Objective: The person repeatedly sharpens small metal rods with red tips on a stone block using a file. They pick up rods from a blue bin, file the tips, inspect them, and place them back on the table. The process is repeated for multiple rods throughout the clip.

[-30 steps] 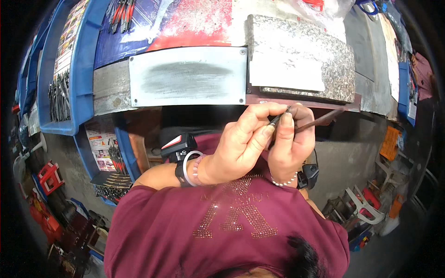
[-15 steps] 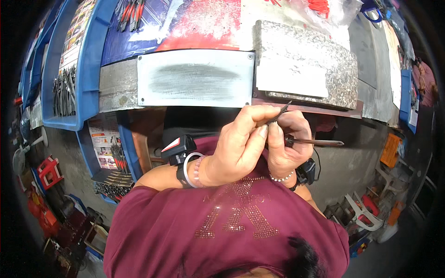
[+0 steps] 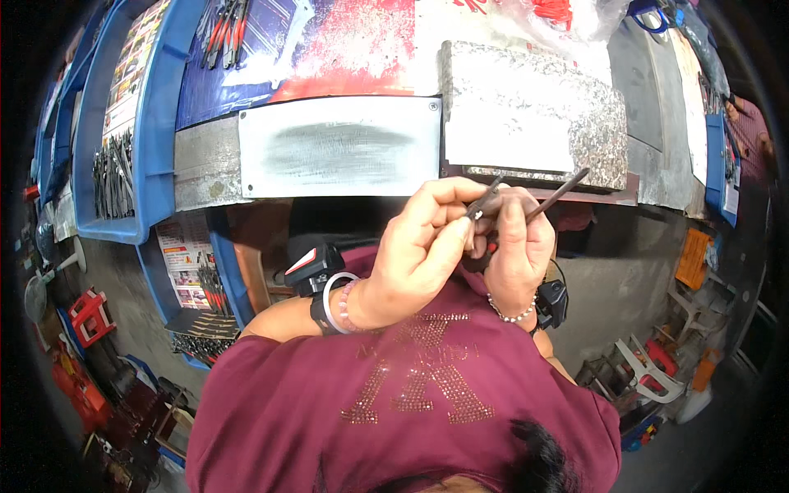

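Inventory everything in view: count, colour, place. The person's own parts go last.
Slender part: one, dark, left fingertips
Dark rod: one, dark brown, right grip
Smudged plate: one, white, bench front
Stone slab: one, speckled grey, right of plate
Paper: one sheet, white, on slab
Slim tools: several, black and red, bench upper left
Blue bins: at least three, blue, left and far right
Black pieces: many, black, left bin
Stool: one, red, floor left
Co-worker: one, patterned top, right edge
Cluttered edges: uncountable
Shirt: one, maroon, torso
Left grip: one, bare, centre
Right grip: one, bare, beside left
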Demonstrator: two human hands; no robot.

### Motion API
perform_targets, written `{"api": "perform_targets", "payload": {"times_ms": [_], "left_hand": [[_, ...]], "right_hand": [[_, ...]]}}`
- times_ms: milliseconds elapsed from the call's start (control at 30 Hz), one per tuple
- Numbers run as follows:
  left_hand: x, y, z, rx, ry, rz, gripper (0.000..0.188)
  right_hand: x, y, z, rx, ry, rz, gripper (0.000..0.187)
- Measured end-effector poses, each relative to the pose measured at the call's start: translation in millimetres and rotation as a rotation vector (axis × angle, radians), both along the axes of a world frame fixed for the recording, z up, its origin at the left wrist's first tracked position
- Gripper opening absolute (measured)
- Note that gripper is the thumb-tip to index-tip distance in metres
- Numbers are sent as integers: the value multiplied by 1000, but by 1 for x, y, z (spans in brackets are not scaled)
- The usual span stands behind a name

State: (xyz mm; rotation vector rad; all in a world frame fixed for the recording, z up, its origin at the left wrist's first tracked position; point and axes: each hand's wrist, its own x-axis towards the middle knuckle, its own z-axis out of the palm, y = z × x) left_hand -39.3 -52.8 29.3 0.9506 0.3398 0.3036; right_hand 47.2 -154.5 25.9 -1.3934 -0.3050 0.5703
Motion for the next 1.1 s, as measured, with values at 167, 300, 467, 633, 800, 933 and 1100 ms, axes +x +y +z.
{"api": "perform_targets", "payload": {"times_ms": [167, 300, 467, 633, 800, 933, 1100], "left_hand": [[4, 2, -1, 360, -37, 43, 34], [-2, 11, -2, 553, -2, -78, 35], [-1, 4, -5, 671, -152, 35, 34], [-3, -4, -10, 569, -185, 21, 34], [3, -5, -12, 485, -158, 31, 36], [6, 7, 0, -273, -71, -251, 45], [4, 20, 3, -303, -28, -441, 54]], "right_hand": [[3, 0, -4, -128, -418, 84, 13], [-1, 1, 0, -148, -176, 10, 9], [-2, 9, -10, 47, -500, -32, 14], [-5, 11, -24, 31, -709, -143, 18], [-7, 12, -9, -127, -554, -141, 25], [10, 2, 9, 47, 11, -16, 29], [19, -5, 8, 16, -268, 122, 10]]}}
